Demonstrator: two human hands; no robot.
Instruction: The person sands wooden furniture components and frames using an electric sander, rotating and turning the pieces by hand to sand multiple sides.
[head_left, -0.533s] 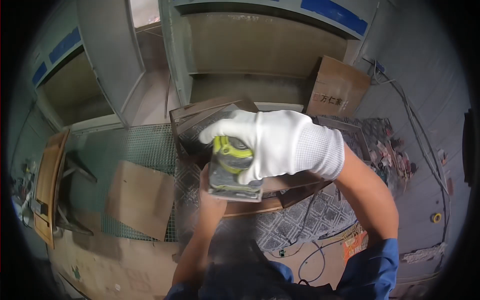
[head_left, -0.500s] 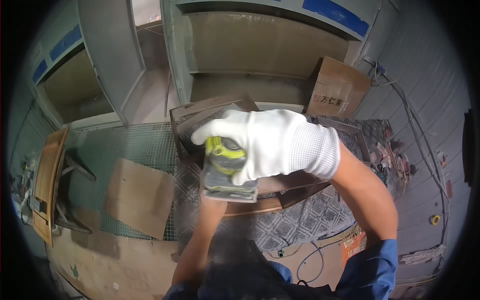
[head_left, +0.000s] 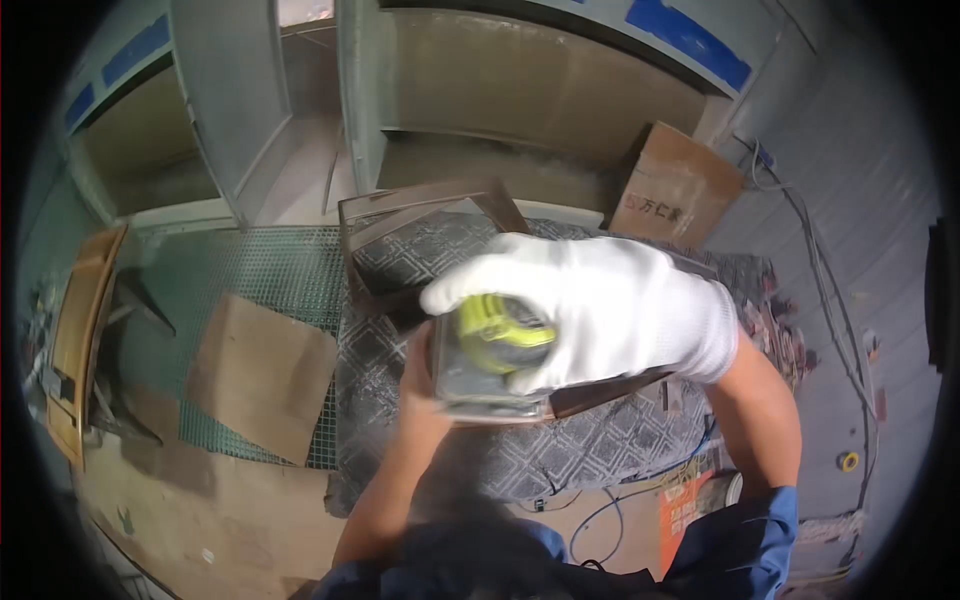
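The right hand [head_left: 590, 305], white-gloved, grips a lime-green power sander [head_left: 492, 335] above a wooden frame [head_left: 508, 207] on the cloth-covered bench [head_left: 570, 450]. Patterned cloth lies between sander and near edge. The bare left hand [head_left: 418, 385] is at the sander's left; fingers partly hidden, grip cannot be determined. The glove covers much of the frame. Since the earlier frame, the sander has shifted right, exposing more of the frame's far-left opening.

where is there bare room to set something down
Patterned cloth between the dark wooden piece and orange packaging looks free; so does green mesh above the brown sheet. Crowded: around the sander, left hand and right hand; also the scraps further right.
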